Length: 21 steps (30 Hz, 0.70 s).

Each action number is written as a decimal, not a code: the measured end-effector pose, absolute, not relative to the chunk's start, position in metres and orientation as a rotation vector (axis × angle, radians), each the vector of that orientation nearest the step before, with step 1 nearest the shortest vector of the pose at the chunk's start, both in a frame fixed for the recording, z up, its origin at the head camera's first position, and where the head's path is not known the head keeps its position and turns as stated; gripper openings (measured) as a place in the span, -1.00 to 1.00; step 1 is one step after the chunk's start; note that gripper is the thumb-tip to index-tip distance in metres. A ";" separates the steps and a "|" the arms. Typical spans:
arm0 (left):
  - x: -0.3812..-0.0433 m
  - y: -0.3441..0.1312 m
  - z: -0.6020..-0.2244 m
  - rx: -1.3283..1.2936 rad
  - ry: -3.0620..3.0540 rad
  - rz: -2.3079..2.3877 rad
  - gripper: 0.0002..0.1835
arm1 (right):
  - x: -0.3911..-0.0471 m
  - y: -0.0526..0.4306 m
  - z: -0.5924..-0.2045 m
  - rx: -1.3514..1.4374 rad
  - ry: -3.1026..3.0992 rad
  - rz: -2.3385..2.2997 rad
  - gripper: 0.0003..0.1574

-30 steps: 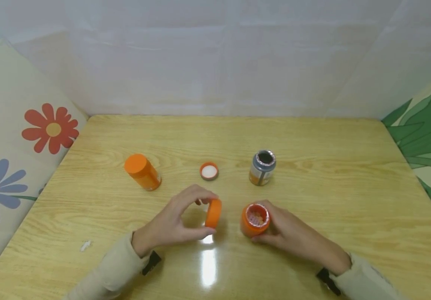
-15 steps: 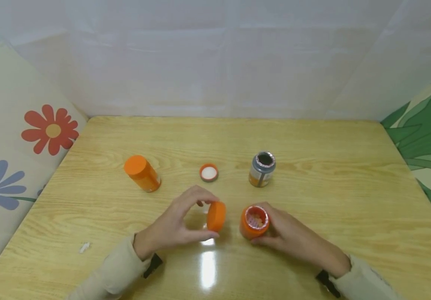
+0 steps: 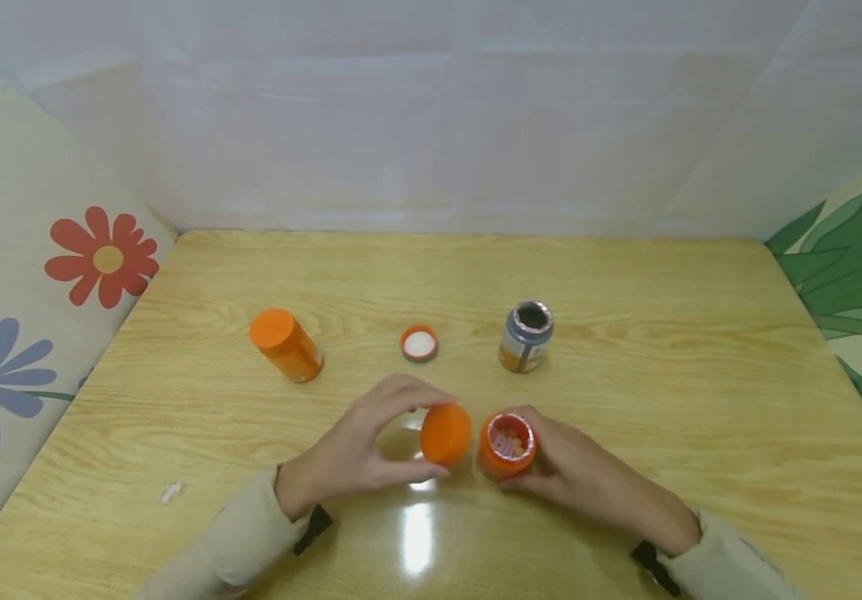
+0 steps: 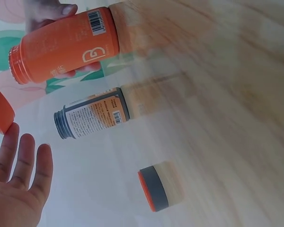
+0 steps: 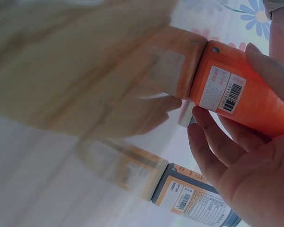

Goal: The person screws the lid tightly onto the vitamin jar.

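Note:
An orange screw lid (image 3: 446,435) is pinched between the thumb and fingers of my left hand (image 3: 359,446), its flat top tilted toward the head camera. Just right of it, my right hand (image 3: 577,462) grips an uncapped orange pill bottle (image 3: 489,465), which stands upright on the table. Through its mouth some small pale pieces (image 3: 509,444) show, too small to identify. Lid and bottle are close, with a narrow gap between them. In the left wrist view the lid (image 4: 0,112) is cut off by the frame edge. The right wrist view shows the bottle's barcode label (image 5: 222,92).
Behind stand an uncapped grey bottle (image 3: 524,342) and a capped orange bottle (image 3: 286,345). Between them a grey and orange lid (image 3: 419,344) lies with its white inside up. A small white scrap (image 3: 171,492) lies at the left of the wooden table (image 3: 701,350).
My left hand has moved a little right, bringing the lid nearer to the bottle. The lid has turned from edge-on to show its flat top. My right hand has barely moved.

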<state>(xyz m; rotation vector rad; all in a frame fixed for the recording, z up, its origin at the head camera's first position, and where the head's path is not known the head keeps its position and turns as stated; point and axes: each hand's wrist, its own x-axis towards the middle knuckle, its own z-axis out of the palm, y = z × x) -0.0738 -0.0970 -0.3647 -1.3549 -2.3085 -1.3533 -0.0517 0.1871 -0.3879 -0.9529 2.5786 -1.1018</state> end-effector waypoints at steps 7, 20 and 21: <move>-0.074 -0.090 -0.364 -1.389 -2.265 -1.296 -0.28 | -0.052 0.182 -0.387 -0.991 2.547 -1.122 -0.34; -0.076 -0.080 -0.362 -1.414 -2.253 -1.230 -0.38 | -0.054 0.179 -0.387 -0.995 2.505 -1.140 -0.37; -0.076 -0.079 -0.361 -1.415 -2.248 -1.225 -0.37 | -0.054 0.179 -0.387 -0.997 2.504 -1.140 -0.36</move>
